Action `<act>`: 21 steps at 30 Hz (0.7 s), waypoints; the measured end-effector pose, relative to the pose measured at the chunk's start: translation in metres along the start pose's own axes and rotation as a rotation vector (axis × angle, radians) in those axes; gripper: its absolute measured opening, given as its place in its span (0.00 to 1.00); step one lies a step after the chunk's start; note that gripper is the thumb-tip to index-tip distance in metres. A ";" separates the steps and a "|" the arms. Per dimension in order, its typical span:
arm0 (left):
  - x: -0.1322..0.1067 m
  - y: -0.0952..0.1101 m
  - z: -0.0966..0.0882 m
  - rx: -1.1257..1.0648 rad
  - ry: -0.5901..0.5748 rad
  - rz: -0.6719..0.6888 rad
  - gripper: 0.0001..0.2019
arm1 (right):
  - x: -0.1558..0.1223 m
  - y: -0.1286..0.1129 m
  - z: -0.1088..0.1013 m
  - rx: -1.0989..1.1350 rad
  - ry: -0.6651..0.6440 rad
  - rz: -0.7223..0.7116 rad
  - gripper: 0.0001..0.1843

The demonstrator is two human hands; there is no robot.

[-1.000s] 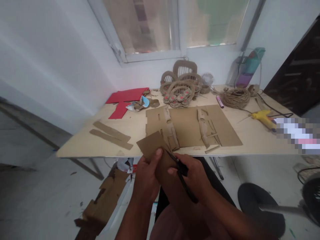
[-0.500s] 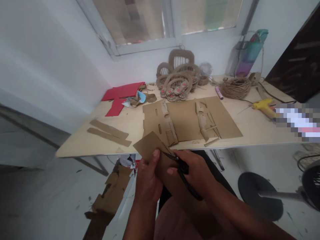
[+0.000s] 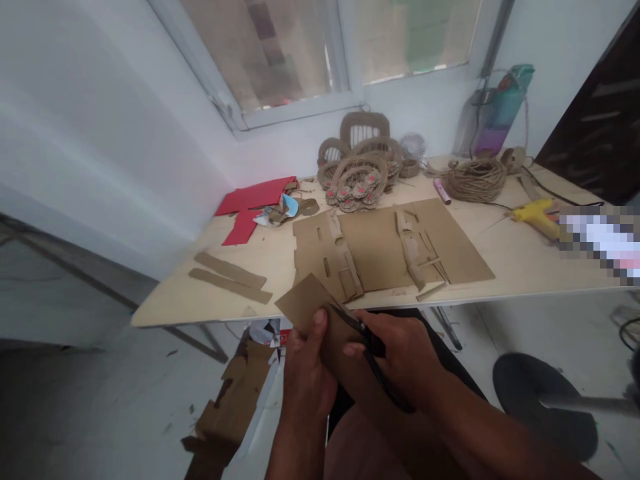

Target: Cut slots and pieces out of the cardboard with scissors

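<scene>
My left hand (image 3: 306, 373) grips a brown cardboard piece (image 3: 306, 301) in front of the table edge, thumb pressed on its face. My right hand (image 3: 405, 357) is closed around black scissors (image 3: 363, 340), whose blades bite into the cardboard from the right. Both hands sit close together above my lap, just below the near edge of the wooden table (image 3: 510, 260).
A large cut cardboard sheet (image 3: 380, 247) lies on the table with two cardboard strips (image 3: 230, 277) to its left. Further back are red paper (image 3: 253, 200), woven craft pieces (image 3: 360, 163), a twine coil (image 3: 475, 179), a yellow glue gun (image 3: 537, 217) and a bottle (image 3: 500, 110). Cardboard scraps (image 3: 225, 407) lie on the floor; a black stool (image 3: 543, 413) stands right.
The view has shifted slightly; my hands stay together on the cardboard, and the scissors remain in the cut with little visible advance.
</scene>
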State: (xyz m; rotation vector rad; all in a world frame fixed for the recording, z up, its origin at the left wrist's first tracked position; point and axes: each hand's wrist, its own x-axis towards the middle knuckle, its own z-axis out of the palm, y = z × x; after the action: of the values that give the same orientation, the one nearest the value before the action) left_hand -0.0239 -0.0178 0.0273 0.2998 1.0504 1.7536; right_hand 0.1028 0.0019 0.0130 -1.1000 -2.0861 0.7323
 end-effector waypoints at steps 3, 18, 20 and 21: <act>-0.001 0.000 0.000 -0.002 0.006 -0.007 0.18 | 0.000 -0.002 -0.001 0.024 0.000 0.005 0.25; -0.009 0.007 0.003 0.034 -0.006 -0.032 0.21 | 0.001 -0.015 -0.013 0.055 -0.059 0.049 0.17; -0.011 0.009 0.005 0.026 -0.005 -0.025 0.22 | 0.002 -0.018 -0.015 0.051 -0.043 0.030 0.18; -0.012 0.010 0.006 0.021 -0.009 -0.024 0.22 | 0.002 -0.019 -0.016 0.049 -0.035 0.020 0.19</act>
State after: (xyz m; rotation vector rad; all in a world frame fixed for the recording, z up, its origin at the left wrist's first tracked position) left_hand -0.0210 -0.0263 0.0415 0.3064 1.0620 1.7193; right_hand 0.1046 -0.0027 0.0374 -1.0900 -2.0780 0.8139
